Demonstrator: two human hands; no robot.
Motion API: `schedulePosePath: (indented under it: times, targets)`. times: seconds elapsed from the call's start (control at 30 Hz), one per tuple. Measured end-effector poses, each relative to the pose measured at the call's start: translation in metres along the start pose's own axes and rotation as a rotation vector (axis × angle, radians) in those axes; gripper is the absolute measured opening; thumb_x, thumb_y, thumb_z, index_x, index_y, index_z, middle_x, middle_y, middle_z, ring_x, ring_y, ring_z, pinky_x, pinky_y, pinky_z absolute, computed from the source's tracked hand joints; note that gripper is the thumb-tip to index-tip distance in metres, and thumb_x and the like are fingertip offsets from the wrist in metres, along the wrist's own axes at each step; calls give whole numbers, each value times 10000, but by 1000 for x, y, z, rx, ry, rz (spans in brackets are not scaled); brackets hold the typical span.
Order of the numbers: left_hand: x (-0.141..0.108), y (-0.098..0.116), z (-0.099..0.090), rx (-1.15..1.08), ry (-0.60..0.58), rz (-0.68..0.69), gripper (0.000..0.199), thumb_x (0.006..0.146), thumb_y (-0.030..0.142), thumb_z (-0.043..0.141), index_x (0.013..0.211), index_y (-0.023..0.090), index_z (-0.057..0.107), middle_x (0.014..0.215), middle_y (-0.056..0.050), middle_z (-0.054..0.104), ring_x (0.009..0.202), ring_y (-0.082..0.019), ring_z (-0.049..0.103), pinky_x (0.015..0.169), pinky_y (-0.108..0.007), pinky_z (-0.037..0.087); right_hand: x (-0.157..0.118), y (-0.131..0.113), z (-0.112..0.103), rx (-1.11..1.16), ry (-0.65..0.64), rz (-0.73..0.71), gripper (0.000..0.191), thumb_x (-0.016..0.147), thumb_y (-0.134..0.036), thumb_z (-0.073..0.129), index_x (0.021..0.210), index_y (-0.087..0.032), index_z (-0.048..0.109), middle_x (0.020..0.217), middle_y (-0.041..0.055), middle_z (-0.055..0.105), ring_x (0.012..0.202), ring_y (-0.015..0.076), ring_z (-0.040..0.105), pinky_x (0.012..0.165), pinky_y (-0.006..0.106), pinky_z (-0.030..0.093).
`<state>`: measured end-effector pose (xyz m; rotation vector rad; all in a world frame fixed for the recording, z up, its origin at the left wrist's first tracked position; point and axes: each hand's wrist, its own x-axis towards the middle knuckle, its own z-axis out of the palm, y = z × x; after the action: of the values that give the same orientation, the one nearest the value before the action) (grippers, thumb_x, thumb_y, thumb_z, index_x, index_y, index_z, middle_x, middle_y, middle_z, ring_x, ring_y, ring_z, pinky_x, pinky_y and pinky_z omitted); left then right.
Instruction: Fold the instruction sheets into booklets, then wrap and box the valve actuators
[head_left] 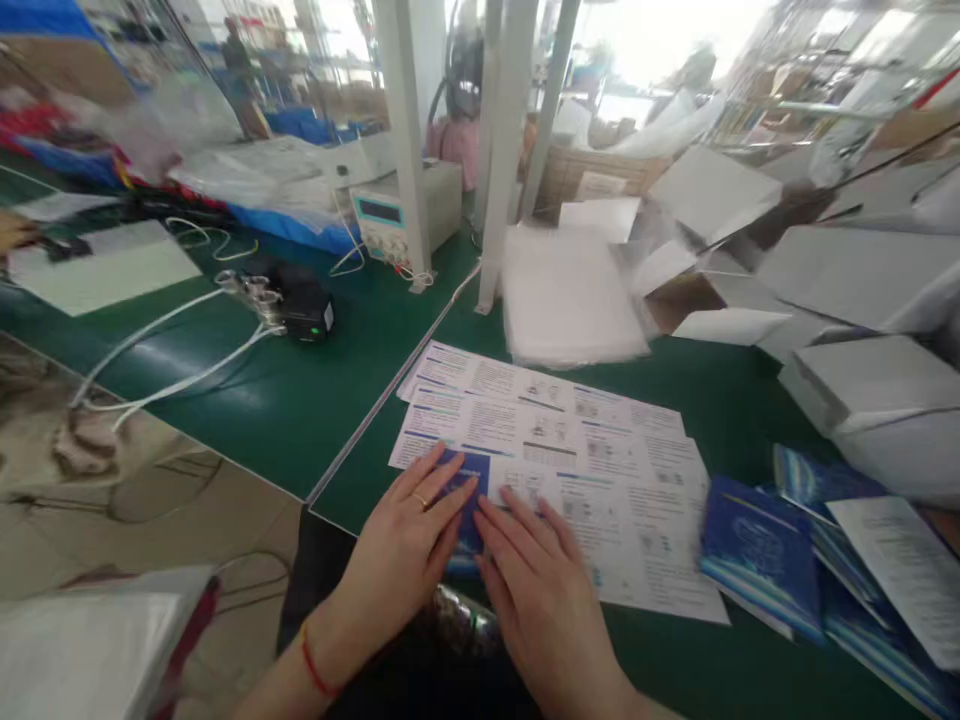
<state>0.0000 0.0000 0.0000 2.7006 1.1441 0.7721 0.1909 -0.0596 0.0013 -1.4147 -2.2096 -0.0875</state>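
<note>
we press our left hand (420,515), fingers close together, on a small, smooth blue panel (469,475) at the near left of wide, flat printed paper sheets (600,480). our right hand (536,580) lies flat beside it, fingers slightly spread. glossy blue booklets (761,550) overlap on the green tabletop (390,310).

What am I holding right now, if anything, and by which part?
Nothing looks gripped. Your left hand lies flat with its fingers over the blue folded leaflet, and your right hand's fingertips rest at its right edge.
</note>
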Motion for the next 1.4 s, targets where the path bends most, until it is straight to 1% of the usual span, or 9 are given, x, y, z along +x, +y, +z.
schedulePosePath:
  times: [0.17,0.3,0.4,0.6,0.73,0.87,1.13,1.27,1.4]
  targets:
    - [-8,0,-9,-58,69,34,306,1031,135,482,1277,146,663,1331,-102,724,1343,-268,614,1103,-516,553,4,-3,2,-32,14,-8,338,1078,-189,402,1248,-162,693,1323,2,727,1246,243,655,1098,418,382]
    - [-12,-11,-23,-117,8,32,276,1058,174,485,1251,188,682,1279,-51,757,1258,-191,678,1242,-476,392,3,-3,3,-26,35,-1,344,1084,-194,392,1238,-159,697,1317,3,731,1238,231,663,1050,397,422]
    - [-5,-26,-26,-125,-23,42,292,1069,187,471,1265,188,687,1304,-53,744,1248,-195,685,1286,-512,293,2,-5,4,-14,36,6,338,1082,-191,400,1238,-154,698,1323,7,727,1248,234,660,1062,396,419]
    - [13,-51,-12,-74,16,8,261,1057,254,525,1190,232,748,1247,-36,767,1308,-292,641,1249,-658,274,1,-5,5,-8,44,8,342,1082,-180,398,1256,-147,691,1334,13,721,1253,231,659,1071,393,419]
    - [4,-43,-10,23,112,3,253,1033,195,549,1174,226,756,1232,-42,774,1348,-324,604,1222,-684,288,1,-5,4,-6,47,12,343,1075,-167,404,1272,-142,683,1345,15,714,1276,232,647,1064,390,436]
    - [-17,-27,-19,29,162,36,224,1029,169,562,1151,208,746,1175,-30,798,1274,-262,660,1202,-533,373,1,-6,4,11,39,22,343,1075,-165,404,1261,-139,690,1350,15,712,1280,230,644,1016,376,472]
    - [-55,2,-39,2,157,63,214,1013,111,567,1107,203,735,1106,-5,815,1138,-173,731,1214,-361,358,3,-5,0,44,43,23,336,1072,-160,413,1261,-139,690,1335,6,721,1273,226,648,997,364,483]
    - [-58,-2,-42,-17,149,84,211,998,102,585,1113,204,730,1092,2,818,1179,-169,715,1234,-347,330,3,-5,0,46,43,21,333,1064,-149,423,1269,-140,685,1344,9,715,1283,227,642,1001,367,482]
    - [-44,-17,-37,-11,147,63,231,998,127,590,1158,218,729,1127,11,812,1211,-190,700,1244,-393,313,2,-5,2,45,34,23,328,1060,-148,436,1274,-136,685,1345,14,715,1278,232,647,1001,376,488]
